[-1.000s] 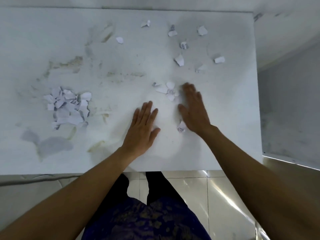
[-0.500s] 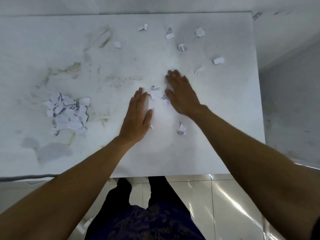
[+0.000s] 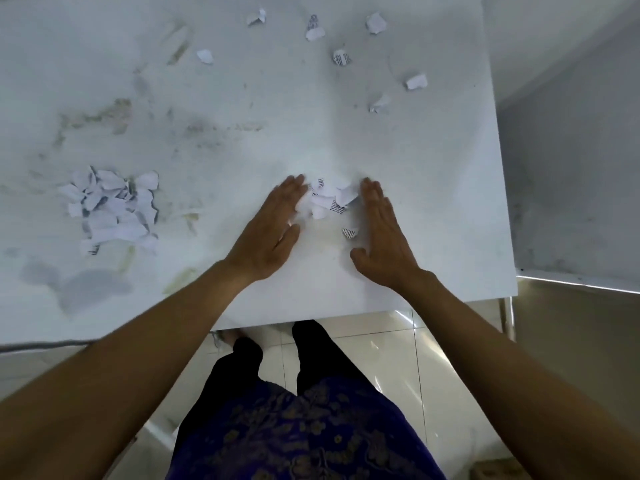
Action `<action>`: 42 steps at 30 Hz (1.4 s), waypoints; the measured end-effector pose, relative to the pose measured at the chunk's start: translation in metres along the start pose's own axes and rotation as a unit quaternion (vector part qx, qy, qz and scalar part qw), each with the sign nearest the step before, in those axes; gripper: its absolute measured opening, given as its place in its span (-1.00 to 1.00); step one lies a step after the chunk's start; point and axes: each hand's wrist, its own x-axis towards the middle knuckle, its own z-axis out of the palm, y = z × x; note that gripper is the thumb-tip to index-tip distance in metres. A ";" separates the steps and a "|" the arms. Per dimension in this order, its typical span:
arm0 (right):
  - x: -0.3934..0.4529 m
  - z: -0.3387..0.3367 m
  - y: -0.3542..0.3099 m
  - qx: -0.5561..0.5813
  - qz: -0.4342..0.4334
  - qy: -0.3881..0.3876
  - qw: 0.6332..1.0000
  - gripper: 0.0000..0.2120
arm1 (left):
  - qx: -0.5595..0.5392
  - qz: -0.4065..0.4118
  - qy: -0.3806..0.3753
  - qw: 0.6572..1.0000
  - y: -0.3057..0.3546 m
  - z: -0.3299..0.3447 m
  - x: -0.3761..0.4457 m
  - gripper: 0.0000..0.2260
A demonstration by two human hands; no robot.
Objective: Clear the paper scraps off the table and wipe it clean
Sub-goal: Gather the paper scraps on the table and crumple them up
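Observation:
A white table (image 3: pixel 433 209) carries torn white paper scraps with black print. My left hand (image 3: pixel 268 233) and my right hand (image 3: pixel 384 237) lie flat on the table, fingers together and pointing away from me, one on each side of a small bunch of scraps (image 3: pixel 329 199). One printed scrap (image 3: pixel 349 232) lies just behind that bunch, close to my right palm. A bigger pile of scraps (image 3: pixel 110 211) sits at the left. Several loose scraps, such as one at the far right (image 3: pixel 416 81), are scattered across the far part of the table.
Yellowish and grey stains (image 3: pixel 97 116) mark the left half of the table, with a darker grey patch (image 3: pixel 86 289) near the front edge. The table's right edge borders a grey wall (image 3: pixel 571 185). Shiny floor tiles (image 3: pixel 398 358) and my legs show below the front edge.
My right hand has pulled back toward me and turned to face my left hand. The small scraps between the hands have been pushed together, and the printed scrap now lies by my right palm.

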 end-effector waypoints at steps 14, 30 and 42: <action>0.023 0.023 -0.031 -0.181 -0.154 0.019 0.971 -0.50 | 0.132 0.002 0.084 0.988 -0.001 0.012 -0.013 -0.66; 0.032 0.053 -0.100 0.216 0.185 0.153 0.946 -0.84 | 0.088 -0.116 0.221 0.964 -0.013 -0.038 -0.064 -0.88; 0.110 0.127 -0.286 0.150 -0.003 -0.028 0.988 -0.70 | 0.082 -0.265 0.311 0.909 -0.091 -0.156 -0.136 -0.83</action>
